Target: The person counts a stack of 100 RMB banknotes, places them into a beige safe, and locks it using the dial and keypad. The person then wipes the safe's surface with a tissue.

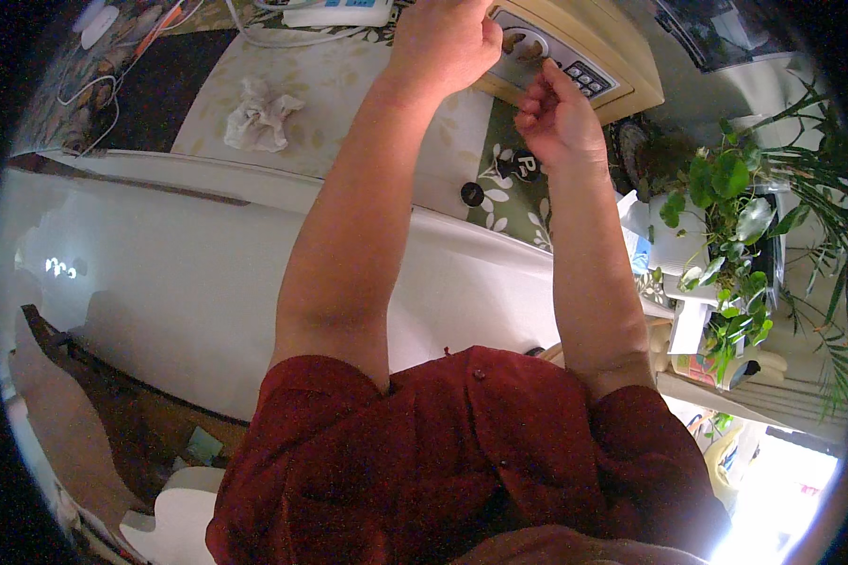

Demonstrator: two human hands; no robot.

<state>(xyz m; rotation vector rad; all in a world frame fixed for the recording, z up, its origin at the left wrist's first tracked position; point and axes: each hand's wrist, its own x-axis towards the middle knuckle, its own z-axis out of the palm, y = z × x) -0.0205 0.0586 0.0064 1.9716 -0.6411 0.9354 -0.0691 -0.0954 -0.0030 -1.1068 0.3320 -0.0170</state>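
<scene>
A beige safe with a grey front panel stands at the top right, at an angle to the table. Its panel carries a round knob recess and a keypad with several buttons. My left hand is at the safe's left edge, its fingers curled and partly cut off by the top of the picture. Against the panel, between knob and keypad, is the thumb or fingertip of my right hand. Its other fingers curl in towards the palm. Whether either hand grips something small cannot be made out.
On the patterned tablecloth lie a crumpled tissue, a round black cap and a black object with writing. A white power strip and cables are at the top. Potted green plants stand at the right.
</scene>
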